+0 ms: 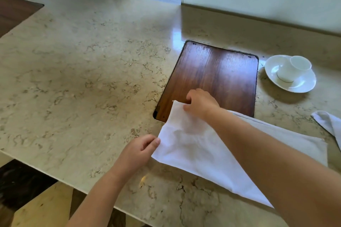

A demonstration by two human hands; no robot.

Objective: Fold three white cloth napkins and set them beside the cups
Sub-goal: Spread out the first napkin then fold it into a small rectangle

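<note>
The white napkin lies spread and rumpled on the bench close to its near edge, its far left corner raised over the near end of the dark wooden panel that is set flush into the stone. The right hand has its grip closed on that raised corner, pinching the cloth between thumb and fingers, while the left hand pinches the near left corner in the same closed grip, so the whole left edge is held taut between the two. The right forearm crosses over the middle of the cloth and hides part of it. I judge that a first fold is being started, carrying the left edge across to the right. The risk lies in the wrinkles under the forearm: if the edge is taken over before the cloth is flattened, the creases would be trapped inside and the fold would come out uneven, and if one pinch slips the corners would not meet. The right edge lies loose on the stone and could drag along with the pull. Toward the right edge of the bench a second napkin lies crumpled and only partly in view, well clear of the first. Farther back, just right of the panel, a white cup lies tipped on its saucer; only one cup shows here.
</note>
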